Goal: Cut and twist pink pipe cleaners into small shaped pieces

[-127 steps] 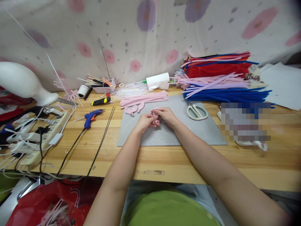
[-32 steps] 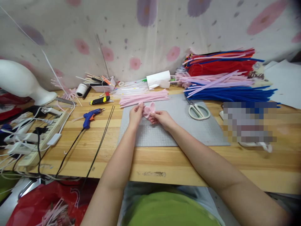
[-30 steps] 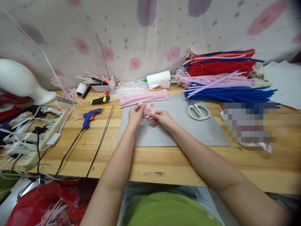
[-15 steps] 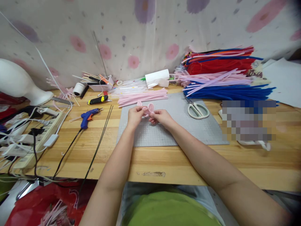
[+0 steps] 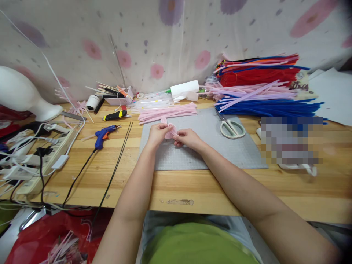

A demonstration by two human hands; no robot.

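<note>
The pink looped piece [image 5: 171,131] is at the frame's centre, pinched between fingertips — left hand [image 5: 157,135] at its upper left, right hand [image 5: 189,139] at its lower right, both equally near. Its long axis I cannot tell.

The person's left hand [image 5: 158,135] and right hand [image 5: 189,139] pinch a looped pink piece [image 5: 171,132] above the grey mat [image 5: 228,156]. Scissors [image 5: 233,127] lie on the mat's right half, pink stems [image 5: 168,113] at its far left edge, a blue glue gun [image 5: 101,138] on the table [image 5: 132,185] farther left.
</note>
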